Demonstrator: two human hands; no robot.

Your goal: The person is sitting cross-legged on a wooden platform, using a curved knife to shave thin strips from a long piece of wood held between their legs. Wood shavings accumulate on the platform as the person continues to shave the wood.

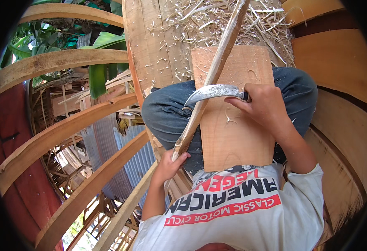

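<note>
A long wooden stick [217, 67] runs slantwise from the top of the view down to my left hand [166, 165]. My left hand is closed around its lower end. In my right hand [263, 104] is a curved knife [215, 91] with a dark handle. The blade lies across the stick near its middle, its hooked tip pointing left, and a small curl of wood shows by the tip. Under the stick, a flat wooden board [238, 142] rests over my lap, with a few shavings on it.
Beyond my knees, pale wood shavings [271, 25] cover the plank floor [146, 37]. Curved wooden slats [66, 60] form a railing on the left, with corrugated metal sheets [129, 146] and green leaves [104, 42] past it. Wide wooden panels [338, 62] stand at the right.
</note>
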